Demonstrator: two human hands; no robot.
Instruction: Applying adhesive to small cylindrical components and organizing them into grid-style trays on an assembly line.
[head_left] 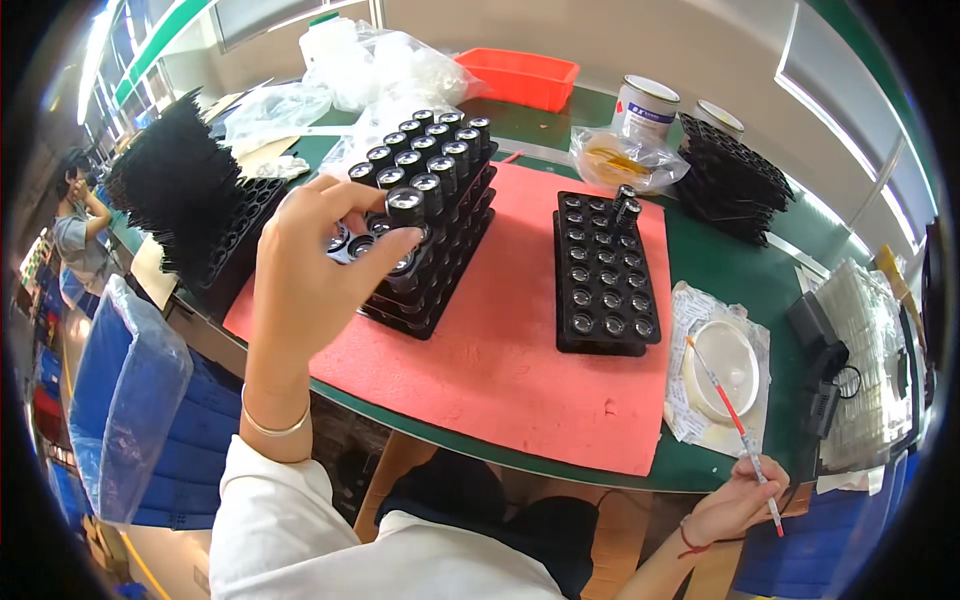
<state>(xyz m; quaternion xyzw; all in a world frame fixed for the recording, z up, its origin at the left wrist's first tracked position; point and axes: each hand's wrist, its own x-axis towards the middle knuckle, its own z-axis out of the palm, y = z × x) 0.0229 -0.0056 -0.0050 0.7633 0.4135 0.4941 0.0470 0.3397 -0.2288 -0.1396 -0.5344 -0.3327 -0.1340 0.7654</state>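
a: what worries you here?

b: i'm watching from the head view. the left hand [318,255], left of centre, has its fingers pinched shut on one small black cylinder [405,207] that sits among the others on the stacked black trays [432,262]. those trays are piled several high and look a bit staggered, so i'd judge a sideways tug could tip neighbouring cylinders or shift the stack on the pink mat [500,370].

a: and the other hand?

b: the right hand [735,500], lower right, is closed around a thin white stick with red marks [738,425]. its tip reaches up over the shallow white dish [728,368] on crumpled paper. if that hand swings, i think the stick could knock the dish or drag whatever is on its tip across the second black tray [605,270], right of centre, which has a couple of cylinders standing at its far end.

a: packages and labels?

b: two round tins [645,105] with pale labels stand at upper right of centre, with a clear bag holding something yellowish [625,160] in front. an orange bin [520,75] sits top centre, with clear plastic bags [380,65] to its left. a blue plastic-wrapped bundle [130,400] is at lower left. print on the labels is too small for me to make out.
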